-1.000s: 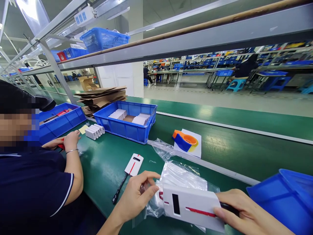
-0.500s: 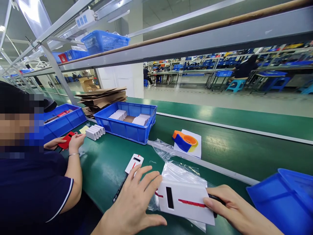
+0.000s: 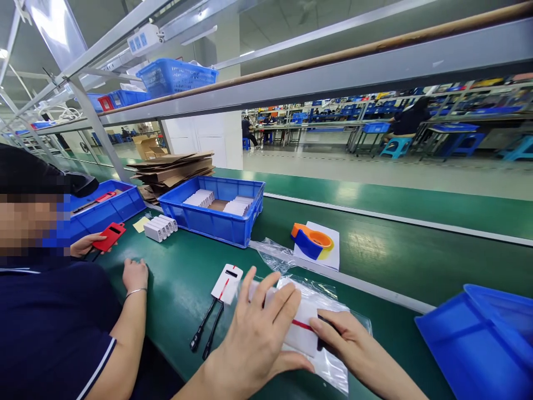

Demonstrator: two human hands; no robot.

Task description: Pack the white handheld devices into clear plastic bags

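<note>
I am pinching the device (image 3: 303, 340) by one end in my right hand (image 3: 347, 333), left hand (image 3: 258, 325) spread open across it, judging it light, stiff, best gripped edgewise.

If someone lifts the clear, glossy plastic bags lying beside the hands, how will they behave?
The clear, glossy plastic bags would probably sag, since their edges look wrinkled. They may slide apart, judging by their shiny surfaces. They seem thin, so likely light.
</note>
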